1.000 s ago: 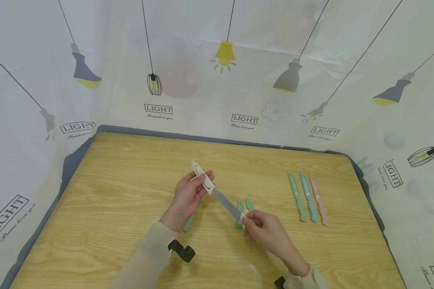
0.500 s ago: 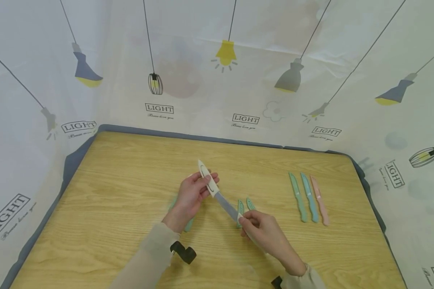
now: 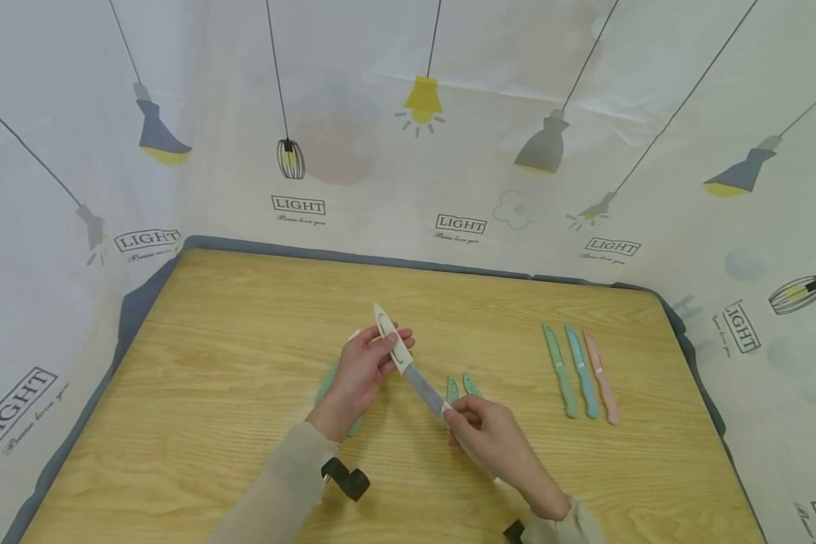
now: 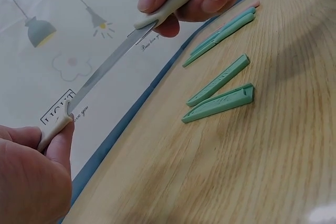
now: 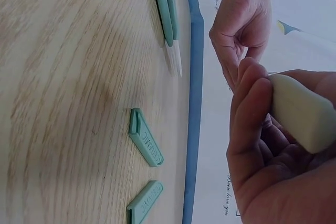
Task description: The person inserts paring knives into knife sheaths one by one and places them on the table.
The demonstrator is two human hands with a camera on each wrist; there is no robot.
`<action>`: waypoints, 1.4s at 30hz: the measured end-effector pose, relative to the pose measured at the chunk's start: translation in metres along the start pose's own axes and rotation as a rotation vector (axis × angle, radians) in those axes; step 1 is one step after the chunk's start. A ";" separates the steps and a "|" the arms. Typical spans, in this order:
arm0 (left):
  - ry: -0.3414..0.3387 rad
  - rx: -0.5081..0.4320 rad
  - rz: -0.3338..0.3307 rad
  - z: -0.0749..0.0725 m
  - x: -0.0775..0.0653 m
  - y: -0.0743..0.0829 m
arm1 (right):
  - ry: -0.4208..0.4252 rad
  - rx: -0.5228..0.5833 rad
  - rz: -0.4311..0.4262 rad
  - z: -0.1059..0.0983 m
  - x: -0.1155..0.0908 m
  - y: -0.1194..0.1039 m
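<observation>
Your grey blade (image 4: 105, 71) has a smooth metallic sheen, while its pale handle (image 5: 302, 111) and the pale sheath (image 3: 394, 341) look like smooth matt plastic. The green sheaths (image 4: 223, 103) seem matt plastic too, with moulded lettering, on a wood-grained desk (image 3: 245, 310) with a glossy glare. Your sleeves (image 3: 299, 468) are matt cloth; the far backdrop (image 3: 367, 45) is a creased, faintly shiny sheet.

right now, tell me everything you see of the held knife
The knife has a grey blade and a smooth, off-white, plastic-looking handle. It is held aslant above the table, the right hand gripping its handle. The blade meets the mouth of the white sheath in the left hand; its tip is hidden, seemingly inside.
</observation>
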State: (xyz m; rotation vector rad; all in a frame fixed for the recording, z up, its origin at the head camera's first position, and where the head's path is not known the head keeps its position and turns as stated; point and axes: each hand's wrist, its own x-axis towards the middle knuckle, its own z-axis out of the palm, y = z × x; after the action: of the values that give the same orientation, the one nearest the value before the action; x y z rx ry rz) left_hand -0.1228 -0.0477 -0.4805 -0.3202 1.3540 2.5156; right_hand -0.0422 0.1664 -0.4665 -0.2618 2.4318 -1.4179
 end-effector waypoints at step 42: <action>0.013 -0.041 0.032 0.014 -0.003 -0.008 | 0.138 0.059 0.020 0.005 0.007 -0.044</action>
State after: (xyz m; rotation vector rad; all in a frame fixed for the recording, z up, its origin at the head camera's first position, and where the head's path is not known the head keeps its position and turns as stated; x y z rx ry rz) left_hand -0.1181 -0.0323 -0.4783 -0.3267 1.3241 2.5743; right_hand -0.0469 0.1382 -0.4318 -0.1299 2.4884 -1.5436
